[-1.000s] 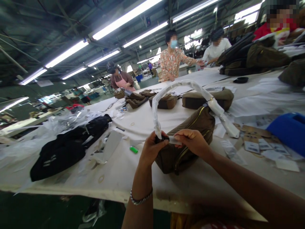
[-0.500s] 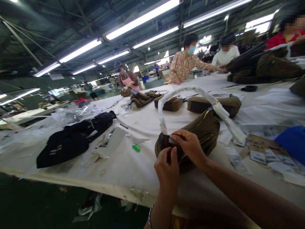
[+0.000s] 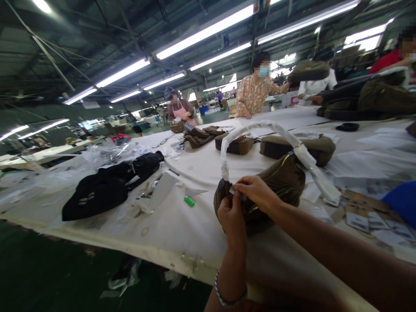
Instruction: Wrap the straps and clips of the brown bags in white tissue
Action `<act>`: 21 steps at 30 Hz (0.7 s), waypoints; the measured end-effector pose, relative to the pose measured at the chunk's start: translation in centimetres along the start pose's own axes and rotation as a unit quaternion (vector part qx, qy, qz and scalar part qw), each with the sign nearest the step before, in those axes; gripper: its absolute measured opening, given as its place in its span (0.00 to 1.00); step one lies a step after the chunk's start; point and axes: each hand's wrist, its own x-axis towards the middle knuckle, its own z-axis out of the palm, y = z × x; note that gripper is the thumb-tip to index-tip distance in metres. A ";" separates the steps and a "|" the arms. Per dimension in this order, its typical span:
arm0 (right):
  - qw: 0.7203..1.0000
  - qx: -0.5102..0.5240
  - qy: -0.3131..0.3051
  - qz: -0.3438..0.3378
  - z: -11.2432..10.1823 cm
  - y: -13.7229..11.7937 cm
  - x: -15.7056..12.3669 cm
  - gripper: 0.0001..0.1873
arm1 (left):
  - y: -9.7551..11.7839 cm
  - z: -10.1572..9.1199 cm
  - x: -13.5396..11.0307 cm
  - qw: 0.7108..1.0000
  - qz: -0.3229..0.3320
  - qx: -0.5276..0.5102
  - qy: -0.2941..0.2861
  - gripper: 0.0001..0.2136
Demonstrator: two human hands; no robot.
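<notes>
A brown handbag [image 3: 279, 184] stands on the white worktable [image 3: 182, 229] in front of me. Its arched handle [image 3: 260, 128] is wrapped in white paper. My right hand [image 3: 256, 193] pinches a small strip of white paper or tape at the handle's near end, where it meets the bag. My left hand [image 3: 231, 219] is closed against the same spot from below, its fingers on the bag's end and the strip. A metal bracelet sits on my left wrist.
A black bag [image 3: 107, 186] lies at left beside clear plastic wrap, with a green lighter [image 3: 189, 200] nearby. More brown bags [image 3: 297, 145] lie behind. Paper tags [image 3: 360, 212] and a blue bin [image 3: 403, 201] sit at right. Several people work along the far side.
My left hand dropped from the handle's end half a second ago and has come back up to it. My right hand has kept its pinch on the strip. The view shifted slightly.
</notes>
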 end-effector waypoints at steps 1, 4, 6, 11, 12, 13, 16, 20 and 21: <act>1.000 0.010 0.000 0.007 0.2 -0.1 0.0 0.06 | 0.1 0.0 0.1 0.999 -0.010 -0.016 0.028 0.16; 0.999 0.040 -0.009 0.029 0.7 -0.2 -0.3 0.06 | 0.9 -0.4 0.2 0.997 -0.009 -0.032 0.066 0.15; 0.997 0.067 -0.029 0.036 0.7 -0.1 -0.5 0.06 | 1.4 -1.1 0.2 0.997 0.011 0.004 0.071 0.14; 0.992 0.078 -0.094 0.009 -0.1 0.1 -0.6 0.09 | 2.7 -2.9 0.4 0.980 0.110 0.150 0.074 0.08; 0.992 0.067 -0.103 0.012 -0.3 0.1 -0.5 0.10 | 2.8 -3.1 0.4 0.972 0.132 0.176 0.078 0.07; 0.992 0.053 -0.110 0.019 -0.5 0.2 -0.5 0.11 | 2.9 -3.3 0.4 0.965 0.149 0.198 0.081 0.07; 0.991 0.015 -0.123 0.050 -0.7 0.2 -0.3 0.11 | 2.9 -3.4 0.3 0.950 0.174 0.247 0.083 0.06; 0.990 -0.021 -0.117 0.080 -0.3 -0.1 0.1 0.09 | 2.7 -3.4 -0.1 0.938 0.152 0.300 0.083 0.07; 0.989 -0.029 -0.118 0.085 -0.2 -0.2 0.2 0.08 | 2.7 -3.4 -0.2 0.935 0.147 0.314 0.080 0.07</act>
